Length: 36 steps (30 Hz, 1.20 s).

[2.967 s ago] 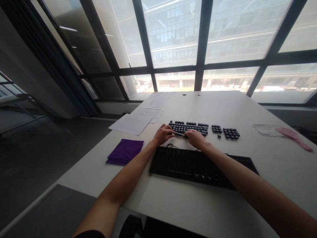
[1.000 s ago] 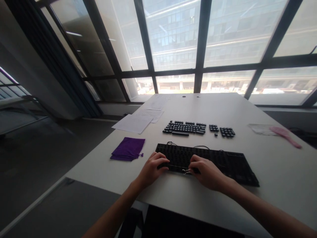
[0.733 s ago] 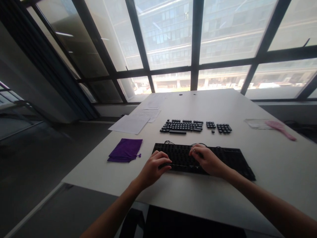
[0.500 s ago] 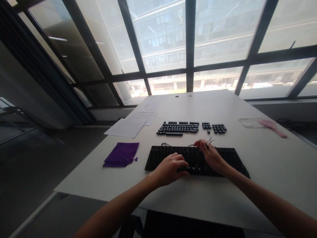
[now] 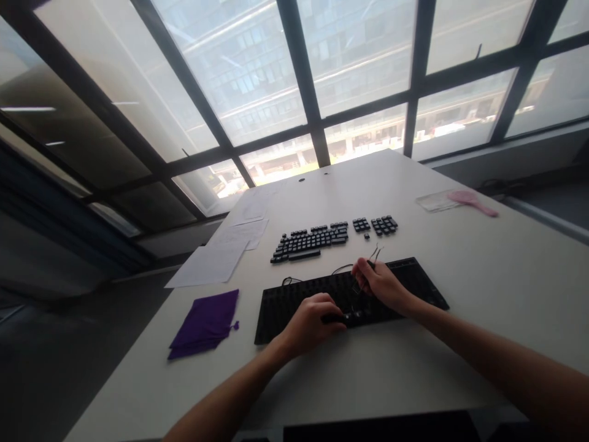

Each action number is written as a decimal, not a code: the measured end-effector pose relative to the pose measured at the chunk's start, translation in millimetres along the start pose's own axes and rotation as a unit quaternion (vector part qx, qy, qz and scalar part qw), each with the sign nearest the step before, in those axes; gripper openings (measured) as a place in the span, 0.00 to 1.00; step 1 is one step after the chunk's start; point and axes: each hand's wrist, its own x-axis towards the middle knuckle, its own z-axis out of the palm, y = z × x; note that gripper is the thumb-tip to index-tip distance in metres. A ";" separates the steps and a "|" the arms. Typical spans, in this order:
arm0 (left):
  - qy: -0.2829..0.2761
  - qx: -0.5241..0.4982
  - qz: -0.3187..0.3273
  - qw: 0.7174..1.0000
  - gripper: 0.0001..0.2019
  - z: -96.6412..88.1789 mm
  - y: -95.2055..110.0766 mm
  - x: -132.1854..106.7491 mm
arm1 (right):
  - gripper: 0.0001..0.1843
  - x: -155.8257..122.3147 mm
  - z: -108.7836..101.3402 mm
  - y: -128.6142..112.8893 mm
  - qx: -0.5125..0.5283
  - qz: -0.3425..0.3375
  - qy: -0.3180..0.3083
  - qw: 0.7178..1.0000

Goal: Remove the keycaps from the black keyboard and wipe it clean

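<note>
A black keyboard (image 5: pixel 294 301) lies on the white table, with most of its keycaps off and a few left near the front edge. My left hand (image 5: pixel 315 319) grips that front edge, fingers curled over the top and thumb along the near side. My right hand (image 5: pixel 380 285) is closed around a wire keycap puller (image 5: pixel 377 252) over the keyboard's middle. Thin wire prongs stick up above the fist, and a wire loop shows below it against the board. Behind the keyboard, the removed keycaps (image 5: pixel 313 240) are set out in keyboard order.
A folded purple drawstring pouch (image 5: pixel 205 325) lies at the left. Printed paper sheets (image 5: pixel 209 264) spread along the table's left edge. At the right are a pink hairbrush-shaped object (image 5: pixel 472 199) and a clear flat bag (image 5: pixel 435 201). A cable (image 5: pixel 292 280) runs behind the keyboard.
The whole view has tilted and shifted. My right hand has closed more tightly around the puller, its fingers drawn in. My left hand stays at the keyboard's front edge.
</note>
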 end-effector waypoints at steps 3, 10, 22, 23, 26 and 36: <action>0.033 -0.032 -0.007 0.999 0.09 5.0 -3.2 -1.7 | 0.32 -1.4 -0.1 -1.5 -0.009 -0.006 -0.005 1.000; 0.084 -0.075 -0.025 0.993 0.09 -3.7 6.0 0.1 | 0.32 -1.7 -1.3 0.2 0.006 0.007 0.016 1.000; 0.124 0.062 -0.080 0.987 0.06 -42.5 -55.1 96.3 | 0.31 -1.9 -2.6 0.5 0.012 0.003 0.011 1.000; 0.119 0.097 -0.075 0.985 0.05 -41.0 -61.4 104.9 | 0.31 -1.9 -2.7 0.2 0.014 0.002 0.011 1.000; 0.113 0.182 -0.050 0.976 0.07 -37.2 -76.9 122.6 | 0.30 -1.7 -2.6 -0.7 0.017 0.001 0.012 1.000; 0.099 0.215 -0.048 0.970 0.04 -38.3 -106.2 125.8 | 0.29 -0.4 -3.7 1.2 0.007 -0.005 -0.002 1.000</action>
